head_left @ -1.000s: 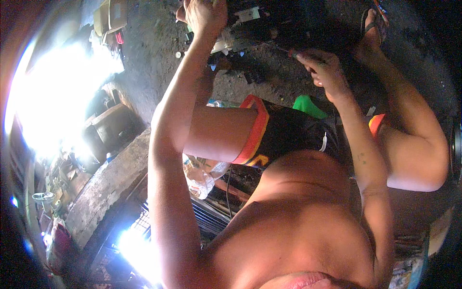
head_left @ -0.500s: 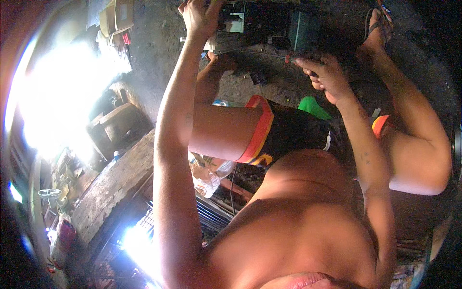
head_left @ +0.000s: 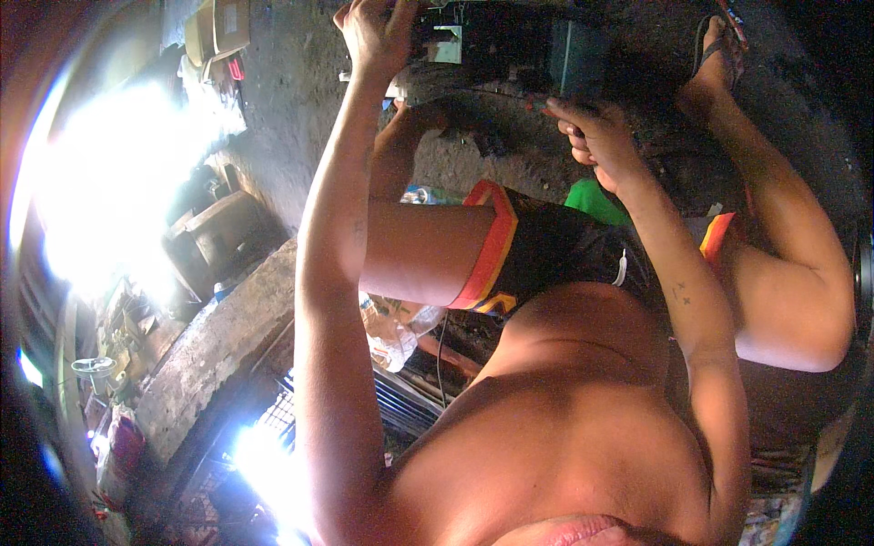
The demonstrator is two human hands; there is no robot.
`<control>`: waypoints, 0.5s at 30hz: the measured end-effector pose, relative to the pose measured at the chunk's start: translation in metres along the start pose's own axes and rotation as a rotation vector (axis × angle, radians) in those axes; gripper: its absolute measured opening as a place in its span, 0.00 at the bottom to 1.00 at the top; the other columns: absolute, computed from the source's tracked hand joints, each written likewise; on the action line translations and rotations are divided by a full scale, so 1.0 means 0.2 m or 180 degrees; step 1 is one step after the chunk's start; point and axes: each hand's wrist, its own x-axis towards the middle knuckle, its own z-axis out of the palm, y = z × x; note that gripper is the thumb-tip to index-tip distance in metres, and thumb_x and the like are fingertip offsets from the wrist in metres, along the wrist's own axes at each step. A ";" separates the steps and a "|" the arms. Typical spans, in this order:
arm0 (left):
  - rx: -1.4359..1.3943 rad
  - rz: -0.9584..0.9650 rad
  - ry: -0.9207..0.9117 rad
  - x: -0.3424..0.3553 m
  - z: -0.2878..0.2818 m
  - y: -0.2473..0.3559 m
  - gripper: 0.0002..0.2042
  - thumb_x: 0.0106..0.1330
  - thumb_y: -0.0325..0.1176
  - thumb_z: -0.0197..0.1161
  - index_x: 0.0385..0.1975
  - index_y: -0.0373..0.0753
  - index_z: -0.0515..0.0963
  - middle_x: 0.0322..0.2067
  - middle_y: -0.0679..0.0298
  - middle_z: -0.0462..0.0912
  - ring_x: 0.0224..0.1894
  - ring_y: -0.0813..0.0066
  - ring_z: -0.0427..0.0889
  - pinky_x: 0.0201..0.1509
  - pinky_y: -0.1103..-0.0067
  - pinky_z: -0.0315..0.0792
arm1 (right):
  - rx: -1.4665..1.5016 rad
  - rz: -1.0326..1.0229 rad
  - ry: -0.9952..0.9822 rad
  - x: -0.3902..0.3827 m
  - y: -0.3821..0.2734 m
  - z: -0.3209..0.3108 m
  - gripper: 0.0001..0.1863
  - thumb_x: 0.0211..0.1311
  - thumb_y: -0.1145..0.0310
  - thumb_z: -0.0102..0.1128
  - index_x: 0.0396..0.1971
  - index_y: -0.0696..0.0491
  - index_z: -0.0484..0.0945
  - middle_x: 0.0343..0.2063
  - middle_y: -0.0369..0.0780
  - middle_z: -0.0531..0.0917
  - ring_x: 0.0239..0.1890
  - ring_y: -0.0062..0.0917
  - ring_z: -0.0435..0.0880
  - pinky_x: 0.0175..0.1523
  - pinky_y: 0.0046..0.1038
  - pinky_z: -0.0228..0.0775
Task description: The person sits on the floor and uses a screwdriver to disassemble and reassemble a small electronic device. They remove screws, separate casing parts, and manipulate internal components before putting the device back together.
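My left hand point(head_left: 371, 36) is raised at the top edge, fingers bent at a dark assembly point(head_left: 492, 32) with a pale piece point(head_left: 446, 44) and a grey-green panel point(head_left: 574, 59); what it grips is partly out of frame. My right hand point(head_left: 596, 138) is closed on a thin tool with a red handle point(head_left: 538, 104), held below the panel and pointing left toward the assembly. The tool's tip is too dark to make out. My bare legs and black shorts point(head_left: 555, 250) with red and yellow trim lie beneath my forearms, with green cloth point(head_left: 592, 200) beside the shorts.
A concrete ledge point(head_left: 209, 355) runs along the left beside cluttered items and glaring light. Cardboard boxes point(head_left: 214, 27) stand at upper left. A crumpled plastic bag point(head_left: 391, 337), a black cable point(head_left: 442, 364) and a wire rack point(head_left: 391, 414) lie beside me. My sandaled foot point(head_left: 715, 59) is at upper right.
Since a second ago, more of the dark assembly and its grey-green panel shows at the top. My left hand has shifted slightly left; my right hand has moved only a little.
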 end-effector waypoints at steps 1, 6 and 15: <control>0.0000 0.0010 0.0003 0.00 0.00 0.00 0.18 0.63 0.44 0.56 0.24 0.35 0.83 0.25 0.50 0.81 0.33 0.49 0.80 0.41 0.60 0.72 | 0.0005 -0.0008 -0.0031 0.00 0.00 0.00 0.14 0.68 0.58 0.69 0.39 0.54 0.84 0.20 0.24 0.71 0.15 0.05 0.58 0.19 0.16 0.43; -0.0084 -0.0156 -0.0097 -0.01 0.00 0.00 0.19 0.64 0.45 0.54 0.25 0.35 0.84 0.26 0.51 0.83 0.34 0.49 0.81 0.42 0.60 0.72 | 0.0030 0.0071 -0.0103 0.01 0.01 0.01 0.14 0.68 0.58 0.69 0.40 0.55 0.84 0.20 0.24 0.71 0.15 0.05 0.58 0.19 0.16 0.43; -0.0038 -0.0029 -0.0041 0.00 -0.01 0.03 0.20 0.64 0.45 0.53 0.26 0.35 0.85 0.27 0.51 0.84 0.35 0.48 0.82 0.44 0.59 0.73 | 0.0087 0.0113 -0.0104 -0.02 -0.02 0.03 0.15 0.68 0.58 0.69 0.41 0.55 0.84 0.20 0.24 0.70 0.15 0.05 0.58 0.19 0.16 0.43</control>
